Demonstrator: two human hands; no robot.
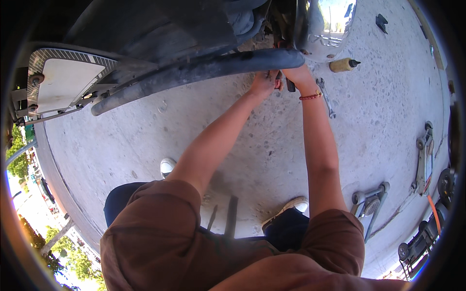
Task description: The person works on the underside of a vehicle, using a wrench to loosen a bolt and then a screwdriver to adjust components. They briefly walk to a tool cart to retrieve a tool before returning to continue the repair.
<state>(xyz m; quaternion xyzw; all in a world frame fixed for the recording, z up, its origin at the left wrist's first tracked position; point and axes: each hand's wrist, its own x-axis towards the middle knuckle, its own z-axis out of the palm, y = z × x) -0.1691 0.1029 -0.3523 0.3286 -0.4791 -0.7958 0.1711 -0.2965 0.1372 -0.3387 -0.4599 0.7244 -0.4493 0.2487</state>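
Note:
Both my arms reach forward beneath the thick dark bar (204, 67) along the vehicle's edge. My left hand (264, 82) is closed just under the bar, its fingers curled by a small red and dark piece (278, 82) that I cannot make out. Close on its right is my right hand (298, 76), with a red bead bracelet on the wrist; the bar hides its fingers. Between the hands a short black handle-like end (291, 86) points down toward me. What both hands work on behind the bar is hidden.
A combination wrench (328, 97) lies right of my right wrist. Beyond it are a yellowish bottle with a black nozzle (342, 65), a shiny chrome part (331, 24) and a black piece (381, 23). Floor jacks (425, 155) and a grey metal tool (371, 206) stand on the right.

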